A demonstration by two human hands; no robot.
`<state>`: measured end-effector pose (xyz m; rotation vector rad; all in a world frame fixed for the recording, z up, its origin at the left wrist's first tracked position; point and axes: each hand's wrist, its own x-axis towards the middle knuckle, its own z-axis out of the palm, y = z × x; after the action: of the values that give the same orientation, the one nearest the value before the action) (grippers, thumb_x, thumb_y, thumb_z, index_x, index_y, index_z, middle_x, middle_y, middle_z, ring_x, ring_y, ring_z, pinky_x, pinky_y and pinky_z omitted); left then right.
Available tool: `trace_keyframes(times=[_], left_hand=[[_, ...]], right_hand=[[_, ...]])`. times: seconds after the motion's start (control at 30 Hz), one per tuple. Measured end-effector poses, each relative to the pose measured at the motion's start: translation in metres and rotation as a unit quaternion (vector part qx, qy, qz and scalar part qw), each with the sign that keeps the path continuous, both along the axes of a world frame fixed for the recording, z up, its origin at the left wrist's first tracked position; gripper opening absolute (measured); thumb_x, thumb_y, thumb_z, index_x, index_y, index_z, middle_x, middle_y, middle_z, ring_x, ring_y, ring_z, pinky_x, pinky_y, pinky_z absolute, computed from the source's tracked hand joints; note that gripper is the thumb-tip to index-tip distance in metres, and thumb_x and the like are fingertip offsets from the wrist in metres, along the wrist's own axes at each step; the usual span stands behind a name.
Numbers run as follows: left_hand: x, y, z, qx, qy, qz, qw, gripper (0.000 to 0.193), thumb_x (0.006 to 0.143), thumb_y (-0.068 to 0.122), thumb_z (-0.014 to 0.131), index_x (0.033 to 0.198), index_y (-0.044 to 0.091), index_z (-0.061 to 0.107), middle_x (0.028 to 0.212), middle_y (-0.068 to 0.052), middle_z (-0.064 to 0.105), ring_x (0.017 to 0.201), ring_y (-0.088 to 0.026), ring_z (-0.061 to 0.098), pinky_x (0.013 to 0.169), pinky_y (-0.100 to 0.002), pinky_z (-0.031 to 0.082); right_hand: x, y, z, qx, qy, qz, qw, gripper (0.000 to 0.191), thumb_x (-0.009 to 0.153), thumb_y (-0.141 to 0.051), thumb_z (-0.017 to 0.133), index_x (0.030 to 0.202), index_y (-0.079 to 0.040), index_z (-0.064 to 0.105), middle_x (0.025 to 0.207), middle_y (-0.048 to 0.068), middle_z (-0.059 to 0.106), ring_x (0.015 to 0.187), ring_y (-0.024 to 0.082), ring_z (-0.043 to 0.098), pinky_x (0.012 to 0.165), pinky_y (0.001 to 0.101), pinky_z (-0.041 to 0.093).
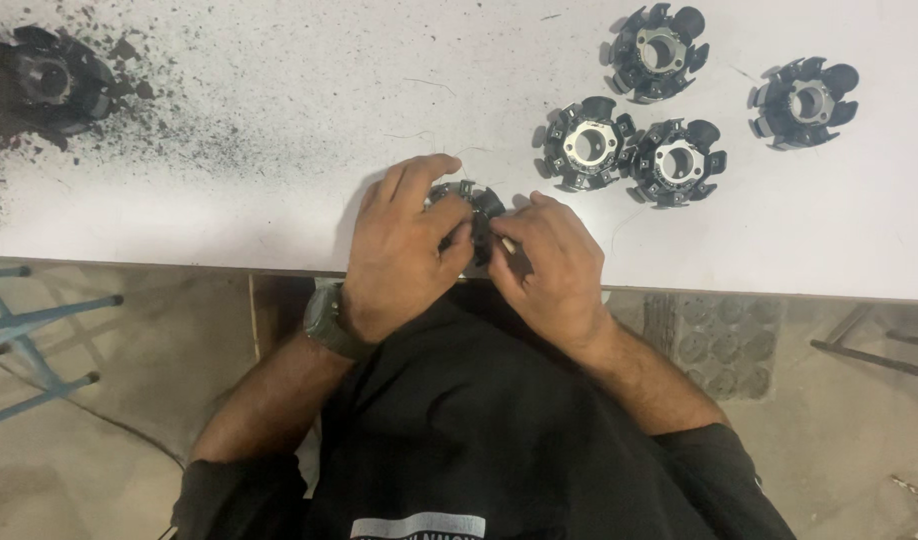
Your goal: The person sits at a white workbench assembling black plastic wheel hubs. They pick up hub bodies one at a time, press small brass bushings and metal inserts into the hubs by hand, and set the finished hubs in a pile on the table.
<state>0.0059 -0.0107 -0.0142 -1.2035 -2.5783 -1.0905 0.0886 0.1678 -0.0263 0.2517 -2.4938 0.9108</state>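
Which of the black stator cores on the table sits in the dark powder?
The stator core at the far left corner. It lies amid scattered black powder, while the four on the right, such as the nearest pair, rest on clean white tabletop.

Most of the black toothed part (471, 212) sits buried between the left hand (399, 250) and the right hand (547, 268) — only a few dark lobes and a sliver of pale rim show above the fingers. How the fingertips grip it underneath cannot be told. Something thin and pale pokes out by the right thumb, perhaps a wire end, too small to make out. At the far left, another dark part (51, 78) lies blurred among black dust (169, 120) — its shape is soft and partly lost in shadow.
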Motion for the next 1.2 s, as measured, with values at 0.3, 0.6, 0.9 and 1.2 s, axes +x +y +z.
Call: trace_keyframes(times=[0.3,0.6,0.9,1.2], left_hand=[[0.005,0.010,-0.016,0.052,-0.064,0.033,0.996,0.015,0.086,0.003,0.076,0.095,0.001,0.064,0.133,-0.014,0.060,0.119,-0.035,0.060,0.099,-0.046,0.050],[0.010,0.010,-0.031,0.088,-0.046,0.051,0.994,0.015,0.084,0.001,0.073,0.090,0.003,0.060,0.131,-0.011,0.060,0.116,-0.033,0.060,0.100,-0.047,0.048],[0.010,0.008,-0.034,0.094,-0.047,0.049,0.993,0.015,0.086,0.000,0.072,0.094,0.002,0.060,0.130,-0.011,0.061,0.116,-0.031,0.060,0.099,-0.045,0.048],[0.010,0.008,-0.032,0.088,-0.039,0.040,0.995,0.015,0.085,-0.002,0.071,0.095,0.002,0.060,0.133,-0.012,0.061,0.118,-0.030,0.060,0.099,-0.044,0.049]], right_hand=[[-0.003,0.004,0.005,-0.008,-0.017,0.015,1.000,0.025,0.085,0.001,0.078,0.105,-0.003,0.064,0.099,0.010,0.070,0.095,0.031,0.070,0.103,0.0477,0.058],[-0.001,-0.002,0.004,0.006,0.008,0.007,1.000,0.025,0.086,0.002,0.079,0.104,-0.004,0.064,0.100,0.009,0.070,0.096,0.030,0.070,0.100,0.0456,0.059],[-0.003,-0.001,0.005,0.029,0.020,0.026,0.999,0.025,0.087,0.001,0.081,0.106,-0.004,0.065,0.099,0.009,0.071,0.093,0.027,0.072,0.100,0.0458,0.059],[-0.004,-0.006,0.008,0.067,-0.001,0.018,0.998,0.025,0.085,0.003,0.080,0.104,-0.004,0.067,0.095,0.009,0.069,0.092,0.030,0.068,0.104,0.0491,0.057]])
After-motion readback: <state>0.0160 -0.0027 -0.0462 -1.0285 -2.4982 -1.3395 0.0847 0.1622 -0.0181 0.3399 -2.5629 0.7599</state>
